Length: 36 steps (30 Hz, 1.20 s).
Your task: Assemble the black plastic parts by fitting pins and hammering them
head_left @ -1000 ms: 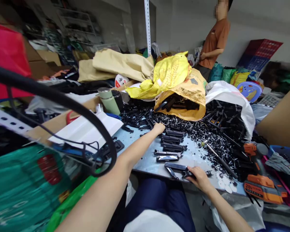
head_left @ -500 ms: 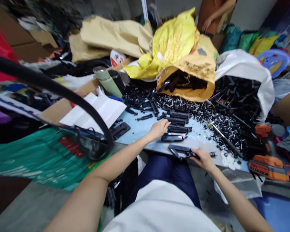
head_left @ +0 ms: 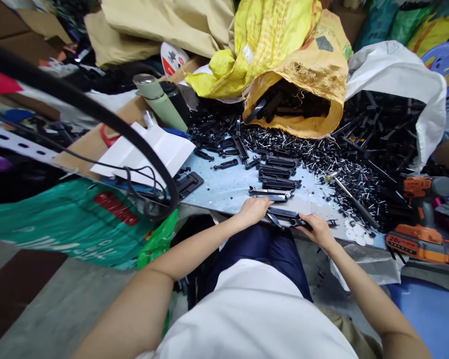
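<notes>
My right hand (head_left: 318,230) is closed on the right end of a long black plastic part (head_left: 284,213) at the table's front edge. A second black arm of it angles down at the left. My left hand (head_left: 255,210) has its fingers bent together at the left end of this part, just below the nearest of the laid-out pieces; what its fingertips hold is hidden. Several similar black plastic pieces (head_left: 277,171) lie in a row behind the hands, roughly parallel to the edge.
Small pins and black bits (head_left: 322,149) cover the back and right. A hammer (head_left: 353,199), white discs (head_left: 359,233) and an orange cordless drill (head_left: 415,239) lie at right. A yellow sack (head_left: 295,124) opens behind. A black cable loop (head_left: 149,174) hangs at left beside white paper (head_left: 164,154).
My left hand has come down and right from the row of pieces to the left end of the black part. My right hand keeps its hold. The view has tilted downward.
</notes>
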Tool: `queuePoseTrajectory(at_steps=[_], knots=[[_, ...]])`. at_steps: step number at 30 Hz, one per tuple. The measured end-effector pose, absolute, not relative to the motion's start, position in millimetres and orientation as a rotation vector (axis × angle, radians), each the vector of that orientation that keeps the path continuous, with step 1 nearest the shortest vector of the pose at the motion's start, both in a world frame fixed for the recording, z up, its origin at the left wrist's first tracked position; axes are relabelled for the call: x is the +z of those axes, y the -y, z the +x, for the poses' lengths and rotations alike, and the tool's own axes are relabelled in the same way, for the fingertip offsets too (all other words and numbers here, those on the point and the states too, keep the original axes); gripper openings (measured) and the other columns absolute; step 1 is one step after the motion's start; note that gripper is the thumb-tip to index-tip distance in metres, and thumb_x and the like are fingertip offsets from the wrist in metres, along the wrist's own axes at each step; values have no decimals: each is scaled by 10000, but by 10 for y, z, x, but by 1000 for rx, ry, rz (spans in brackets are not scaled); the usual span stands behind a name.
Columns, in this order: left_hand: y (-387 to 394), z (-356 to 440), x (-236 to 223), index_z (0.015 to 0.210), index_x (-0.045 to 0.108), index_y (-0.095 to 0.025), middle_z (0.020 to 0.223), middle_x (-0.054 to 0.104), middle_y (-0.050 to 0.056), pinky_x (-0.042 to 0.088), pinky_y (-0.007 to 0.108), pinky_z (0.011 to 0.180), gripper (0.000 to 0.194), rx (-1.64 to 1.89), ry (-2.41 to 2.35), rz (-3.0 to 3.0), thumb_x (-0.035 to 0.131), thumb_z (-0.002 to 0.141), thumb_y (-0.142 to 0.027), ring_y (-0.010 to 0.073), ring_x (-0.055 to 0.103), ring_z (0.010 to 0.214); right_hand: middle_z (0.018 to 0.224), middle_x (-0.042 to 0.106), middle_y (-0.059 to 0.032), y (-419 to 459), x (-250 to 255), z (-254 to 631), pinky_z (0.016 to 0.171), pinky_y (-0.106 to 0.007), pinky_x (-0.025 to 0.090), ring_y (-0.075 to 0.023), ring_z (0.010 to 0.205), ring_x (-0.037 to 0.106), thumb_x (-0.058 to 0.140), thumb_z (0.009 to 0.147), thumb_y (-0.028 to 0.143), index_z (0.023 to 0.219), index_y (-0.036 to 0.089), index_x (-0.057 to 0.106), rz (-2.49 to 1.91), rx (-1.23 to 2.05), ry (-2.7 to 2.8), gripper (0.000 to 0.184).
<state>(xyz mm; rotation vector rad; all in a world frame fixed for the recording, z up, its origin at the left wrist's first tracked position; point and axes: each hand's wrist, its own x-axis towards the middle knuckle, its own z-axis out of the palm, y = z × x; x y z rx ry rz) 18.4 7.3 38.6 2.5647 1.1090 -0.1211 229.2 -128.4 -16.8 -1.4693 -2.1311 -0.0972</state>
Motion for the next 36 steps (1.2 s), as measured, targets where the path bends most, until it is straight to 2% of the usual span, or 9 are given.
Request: queuePoseTrajectory(at_steps=[13,15,18,21,24,28,31,33,36], knots=[[-35,324,435,912,595,-66,777,654,164,492,309,590,254,-262,-776,2922,401,900,-230,254,652,747,762,640,-73,1286,-175,2301,585,-286,455,-174,675,568,467,879,357,1119,160,547,-1505,-77,2157,320],[-27,313,367,977,573,-79,826,645,157,488,303,582,272,-116,-802,2960,455,882,-306,256,635,788,775,641,-75,1292,-160,2301,597,-289,457,-175,685,573,460,882,363,1140,162,534,-1527,-69,2163,335],[-5,187,178,1028,551,-103,897,634,137,490,305,649,340,390,-827,2976,490,858,-391,231,608,835,792,641,-74,1318,-132,2306,616,-291,457,-178,717,582,450,889,356,1185,168,502,-1537,-50,2199,355],[36,-6,-52,948,581,-122,847,649,97,479,296,721,229,889,-691,2892,408,906,-266,177,605,791,813,645,-70,1353,-114,2317,635,-291,454,-177,734,582,444,892,349,1226,174,466,-1538,-38,2228,377],[89,-120,-184,920,596,-128,859,665,96,464,295,697,222,1046,-638,2864,380,908,-177,165,606,778,868,651,-81,1379,-99,2341,666,-283,445,-173,766,581,440,896,342,1234,167,461,-1535,-59,2246,382],[140,17,-141,1044,576,-115,1015,648,140,437,358,771,274,892,-619,2944,419,901,-289,229,582,955,827,646,-106,1381,-60,2423,635,-279,405,-187,741,573,443,860,491,1082,119,569,-1719,-306,2220,451],[144,274,-28,1096,551,-89,1039,636,152,442,341,762,365,527,-361,3014,417,896,-364,232,582,951,586,574,-63,1363,-5,2499,545,-264,341,-160,577,518,405,809,624,707,148,611,-1830,-466,2232,529],[130,409,58,996,590,-79,920,653,143,449,308,691,382,286,-378,2980,381,906,-385,215,601,851,497,509,-41,1354,68,2527,504,-258,298,-135,506,468,365,819,634,551,172,540,-1808,-487,2269,562],[117,435,189,805,615,-114,761,644,106,439,276,634,466,162,-465,2847,292,923,-429,193,603,757,480,482,-33,1369,264,2501,481,-255,270,-116,469,428,292,866,595,519,177,505,-1719,-349,2315,584]])
